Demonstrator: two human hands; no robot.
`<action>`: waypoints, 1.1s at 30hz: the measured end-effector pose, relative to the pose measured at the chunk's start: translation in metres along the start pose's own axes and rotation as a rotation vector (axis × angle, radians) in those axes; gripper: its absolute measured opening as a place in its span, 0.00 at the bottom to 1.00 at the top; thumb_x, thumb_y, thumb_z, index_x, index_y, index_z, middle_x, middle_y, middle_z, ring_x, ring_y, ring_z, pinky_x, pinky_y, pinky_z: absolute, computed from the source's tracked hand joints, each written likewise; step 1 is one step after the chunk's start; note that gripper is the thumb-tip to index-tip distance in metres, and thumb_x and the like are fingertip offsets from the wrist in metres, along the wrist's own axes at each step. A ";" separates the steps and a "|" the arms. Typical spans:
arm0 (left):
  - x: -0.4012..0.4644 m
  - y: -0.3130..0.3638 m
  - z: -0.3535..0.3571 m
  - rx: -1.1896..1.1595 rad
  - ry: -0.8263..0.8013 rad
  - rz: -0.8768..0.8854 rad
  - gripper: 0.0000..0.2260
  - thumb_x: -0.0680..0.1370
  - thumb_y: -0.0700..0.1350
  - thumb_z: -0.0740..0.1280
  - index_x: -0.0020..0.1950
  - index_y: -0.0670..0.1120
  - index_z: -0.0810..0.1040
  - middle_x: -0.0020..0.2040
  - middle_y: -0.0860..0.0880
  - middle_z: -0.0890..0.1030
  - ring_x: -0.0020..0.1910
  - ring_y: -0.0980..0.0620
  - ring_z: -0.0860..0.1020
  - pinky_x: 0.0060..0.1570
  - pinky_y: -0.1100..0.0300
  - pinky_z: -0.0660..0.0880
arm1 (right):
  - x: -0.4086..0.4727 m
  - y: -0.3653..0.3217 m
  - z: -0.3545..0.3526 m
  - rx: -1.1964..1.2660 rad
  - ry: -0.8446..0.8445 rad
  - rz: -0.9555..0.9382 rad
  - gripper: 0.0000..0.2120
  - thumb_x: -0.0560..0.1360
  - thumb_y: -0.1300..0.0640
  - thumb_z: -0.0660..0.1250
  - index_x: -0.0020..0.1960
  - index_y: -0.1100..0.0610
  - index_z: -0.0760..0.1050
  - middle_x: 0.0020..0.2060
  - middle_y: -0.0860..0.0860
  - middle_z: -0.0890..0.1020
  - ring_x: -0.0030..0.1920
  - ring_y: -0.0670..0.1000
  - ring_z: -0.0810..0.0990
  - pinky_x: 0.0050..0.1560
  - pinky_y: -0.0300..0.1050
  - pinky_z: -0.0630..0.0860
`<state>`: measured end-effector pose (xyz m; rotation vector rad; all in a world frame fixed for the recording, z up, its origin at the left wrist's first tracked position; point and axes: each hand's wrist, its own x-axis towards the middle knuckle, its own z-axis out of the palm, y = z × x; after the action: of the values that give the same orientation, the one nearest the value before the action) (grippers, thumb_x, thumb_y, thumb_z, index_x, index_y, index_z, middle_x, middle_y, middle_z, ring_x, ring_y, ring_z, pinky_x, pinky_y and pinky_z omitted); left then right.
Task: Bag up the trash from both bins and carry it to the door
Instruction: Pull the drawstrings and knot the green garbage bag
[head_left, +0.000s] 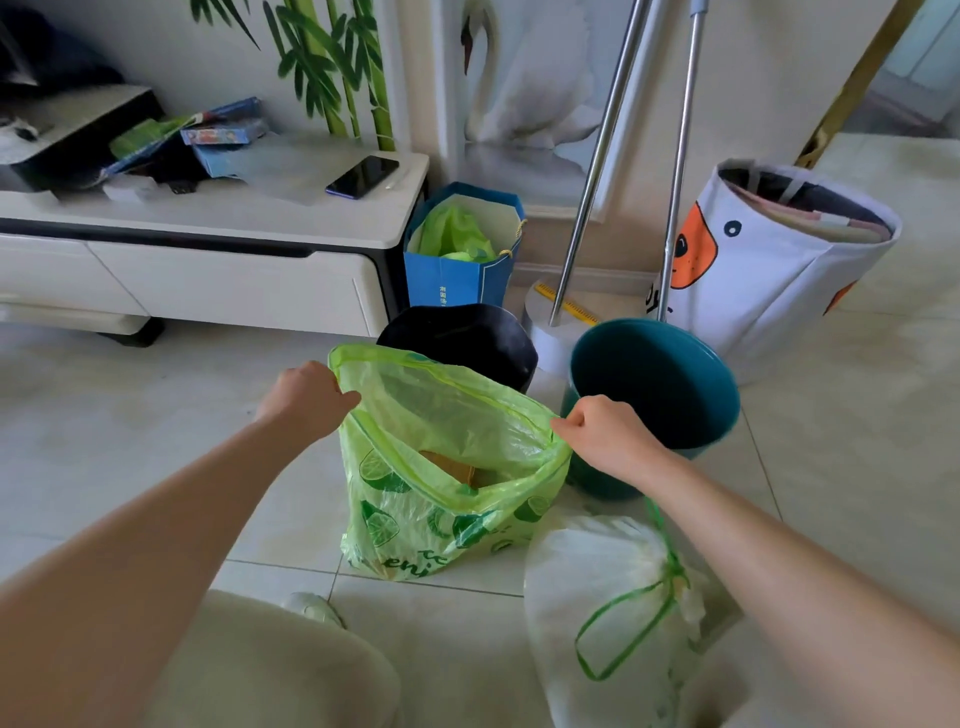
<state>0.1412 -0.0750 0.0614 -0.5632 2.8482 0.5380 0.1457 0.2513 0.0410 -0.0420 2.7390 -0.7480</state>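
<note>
Both hands are pinching the rim of a green trash bag (415, 499) and pulling its mouth wide: the left hand (306, 400) is gripping the near-left edge, the right hand (608, 436) the right edge. That bag, printed with lime slices, is standing on the tiled floor (130, 415) and is showing something yellowish-brown inside. Just behind it a black bin (467, 338) is sitting, and a teal bin (660, 384) is standing to its right, touching the bag's side. Nearer the camera, a white bag (597, 597) tied with a green drawstring is lying on the floor. A blue paper bag (457, 260) is resting against the white table (234, 218), which is carrying a phone (363, 176).
</note>
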 end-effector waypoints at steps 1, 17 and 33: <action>0.003 -0.001 0.002 -0.016 -0.058 -0.052 0.16 0.75 0.51 0.67 0.36 0.40 0.77 0.34 0.42 0.83 0.30 0.46 0.78 0.37 0.55 0.78 | 0.006 -0.001 0.002 -0.005 -0.003 0.011 0.22 0.75 0.47 0.62 0.27 0.55 0.60 0.21 0.49 0.63 0.25 0.53 0.65 0.32 0.46 0.63; -0.077 0.024 0.114 -0.600 -0.720 -0.387 0.21 0.75 0.58 0.65 0.49 0.39 0.80 0.41 0.45 0.86 0.34 0.49 0.82 0.35 0.60 0.77 | 0.099 -0.064 0.044 -0.051 -0.181 -0.128 0.18 0.74 0.56 0.64 0.31 0.55 0.59 0.26 0.51 0.59 0.28 0.51 0.59 0.32 0.47 0.55; -0.047 0.023 0.056 -1.093 -0.263 -0.501 0.08 0.81 0.41 0.58 0.49 0.37 0.74 0.32 0.44 0.83 0.33 0.47 0.81 0.39 0.54 0.80 | 0.073 -0.077 0.024 0.220 -0.189 -0.141 0.13 0.74 0.65 0.58 0.51 0.60 0.81 0.47 0.63 0.83 0.41 0.57 0.80 0.40 0.45 0.74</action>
<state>0.1808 -0.0182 0.0286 -1.1741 1.8342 1.8531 0.0795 0.1652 0.0391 -0.2476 2.4804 -1.0247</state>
